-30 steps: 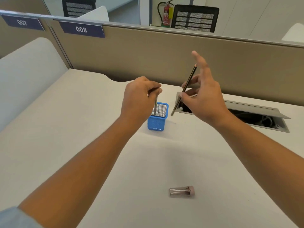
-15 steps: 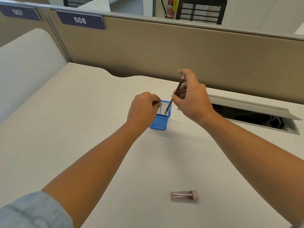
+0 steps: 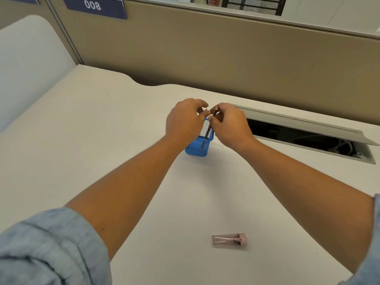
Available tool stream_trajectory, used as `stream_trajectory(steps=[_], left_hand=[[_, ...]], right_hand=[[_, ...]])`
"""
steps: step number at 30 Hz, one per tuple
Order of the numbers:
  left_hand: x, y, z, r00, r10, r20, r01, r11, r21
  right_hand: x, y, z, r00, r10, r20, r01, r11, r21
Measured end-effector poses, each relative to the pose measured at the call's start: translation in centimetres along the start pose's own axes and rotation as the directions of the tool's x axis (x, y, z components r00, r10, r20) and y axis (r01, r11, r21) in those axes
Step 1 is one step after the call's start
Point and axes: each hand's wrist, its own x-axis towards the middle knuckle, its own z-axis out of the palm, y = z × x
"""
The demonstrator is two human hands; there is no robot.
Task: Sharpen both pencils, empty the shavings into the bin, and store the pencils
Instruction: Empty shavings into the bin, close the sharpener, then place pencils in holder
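Two pencils (image 3: 208, 131) are pinched by the left hand (image 3: 185, 120) and right hand (image 3: 230, 125) over a blue mesh holder (image 3: 198, 148), which could be tipped if nudged.

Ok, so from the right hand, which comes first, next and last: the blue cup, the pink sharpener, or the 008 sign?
Measured from the right hand in the head view:
1. Blue mesh cup: right beside the hand, just to its left and below the fingers.
2. Pink sharpener: lying on the desk, toward the person, close to the front edge.
3. 008 sign: up on the partition, far back left.
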Motion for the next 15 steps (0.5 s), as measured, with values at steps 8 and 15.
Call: stream_trajectory(steps=[8,15], left_hand=[[1.4,0.0,0.5,0.995,0.083,0.053,-0.087,0.993,0.077],[1.9,-0.4,1.3,0.999,0.044,0.009,-0.045,0.997,0.06]], right_hand=[[1.3,-0.2,0.7,0.999,0.047,-0.013,-0.045,0.995,0.088],[2.3,0.3,0.9,0.987,0.145,-0.07,-0.137,0.985,0.106]])
